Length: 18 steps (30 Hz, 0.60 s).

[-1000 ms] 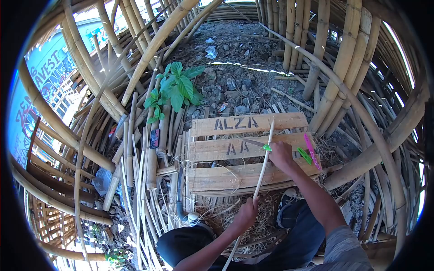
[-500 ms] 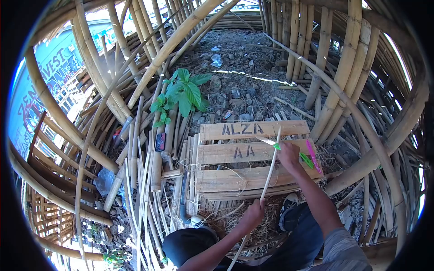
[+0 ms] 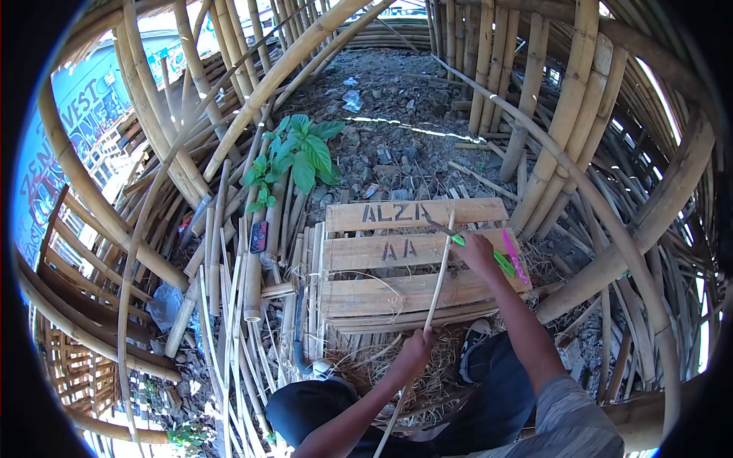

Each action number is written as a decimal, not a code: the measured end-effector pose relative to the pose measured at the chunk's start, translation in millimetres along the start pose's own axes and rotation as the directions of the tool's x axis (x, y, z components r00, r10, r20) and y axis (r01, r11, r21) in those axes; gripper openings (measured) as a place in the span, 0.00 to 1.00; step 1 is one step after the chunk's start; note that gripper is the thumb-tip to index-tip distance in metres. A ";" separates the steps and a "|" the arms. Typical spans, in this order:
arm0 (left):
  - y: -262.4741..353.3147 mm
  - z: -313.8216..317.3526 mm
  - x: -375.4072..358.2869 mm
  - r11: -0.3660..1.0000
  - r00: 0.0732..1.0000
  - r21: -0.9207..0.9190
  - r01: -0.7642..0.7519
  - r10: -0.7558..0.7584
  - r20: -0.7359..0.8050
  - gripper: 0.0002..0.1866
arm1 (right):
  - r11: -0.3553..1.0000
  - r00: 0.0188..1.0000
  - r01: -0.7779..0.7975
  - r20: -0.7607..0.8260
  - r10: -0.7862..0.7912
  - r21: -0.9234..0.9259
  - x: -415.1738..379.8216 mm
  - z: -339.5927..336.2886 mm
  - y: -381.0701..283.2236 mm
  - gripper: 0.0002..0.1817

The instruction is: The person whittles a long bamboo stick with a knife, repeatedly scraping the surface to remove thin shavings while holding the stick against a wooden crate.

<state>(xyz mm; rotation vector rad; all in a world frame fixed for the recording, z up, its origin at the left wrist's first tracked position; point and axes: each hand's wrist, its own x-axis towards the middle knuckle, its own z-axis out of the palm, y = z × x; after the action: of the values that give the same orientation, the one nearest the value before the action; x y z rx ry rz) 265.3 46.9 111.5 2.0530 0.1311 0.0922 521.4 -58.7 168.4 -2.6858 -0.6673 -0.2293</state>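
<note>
My left hand (image 3: 414, 353) is closed around a long thin bamboo strip (image 3: 439, 286), which slants up across the front of a wooden slatted crate (image 3: 363, 293). In my closed right hand (image 3: 476, 253) is a knife (image 3: 457, 240), green where its handle meets the blade. Its blade points up and left, over the slats and against the strip's upper part. A green piece (image 3: 504, 264) shows just behind that hand. Beside it a pink strip-shaped object (image 3: 515, 258) with dark writing rests on the crate's right end.
A phone-like object (image 3: 259, 237) lies on bamboo at left, near a leafy plant (image 3: 305, 156). Split bamboo strips (image 3: 235, 336) stand left of the crate. Bamboo poles (image 3: 576, 114) frame both sides. Shavings (image 3: 382, 382) cover the ground between my feet. Rubble (image 3: 382, 149) lies beyond.
The view has shifted, so the scene sits slightly further left. The blade has turned a little steeper and looks darker. Both hands keep their holds on the strip and the knife.
</note>
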 end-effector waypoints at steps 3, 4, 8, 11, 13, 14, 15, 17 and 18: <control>-2.1 -3.8 3.8 0.982 0.982 -0.023 0.189 -0.189 0.008 0.24 | 0.997 0.999 -0.039 0.036 0.037 0.061 -3.6 -5.3 -4.5 0.23; -2.9 -4.4 4.0 0.981 0.982 -0.023 0.190 -0.190 0.009 0.24 | 0.997 0.999 -0.040 0.038 0.037 0.061 -4.0 -5.0 -2.3 0.23; -6.9 -3.9 7.3 0.993 0.993 -0.016 0.117 -0.117 -0.002 0.23 | 0.990 0.999 -0.038 -0.012 0.040 0.133 -4.5 -10.1 18.0 0.25; -17.1 1.9 6.5 0.995 0.999 0.091 -0.041 0.042 -0.010 0.21 | 0.988 0.981 0.089 0.162 -0.109 0.129 -19.0 -18.9 19.4 0.27; -13.9 -2.1 8.1 0.973 0.987 0.167 -0.157 0.159 0.007 0.20 | 0.972 0.925 0.188 0.307 -0.223 0.139 -38.7 -27.9 6.3 0.28; -3.9 -7.3 6.1 0.987 0.995 0.127 -0.097 0.094 0.024 0.18 | 0.966 0.896 0.192 0.371 -0.245 0.175 -50.3 -29.8 -4.2 0.29; 1.2 -10.1 5.8 0.996 0.999 0.088 -0.032 0.028 0.044 0.15 | 0.958 0.860 0.193 0.433 -0.270 0.212 -59.0 -26.8 -10.1 0.29; -17.6 2.4 3.7 0.951 0.970 0.212 -0.226 0.239 -0.039 0.13 | 0.949 0.856 0.267 0.411 -0.314 0.169 -71.9 -15.7 -12.3 0.29; -13.6 2.6 1.8 0.937 0.973 0.274 -0.215 0.230 -0.022 0.13 | 0.934 0.849 0.338 0.391 -0.356 0.117 -74.5 -12.3 -12.7 0.29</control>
<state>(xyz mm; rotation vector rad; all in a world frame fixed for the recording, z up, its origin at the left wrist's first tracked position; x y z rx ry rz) 266.7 51.1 98.3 2.3338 -0.0610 0.2845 449.3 -84.3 165.8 -2.5674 -1.2719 0.2662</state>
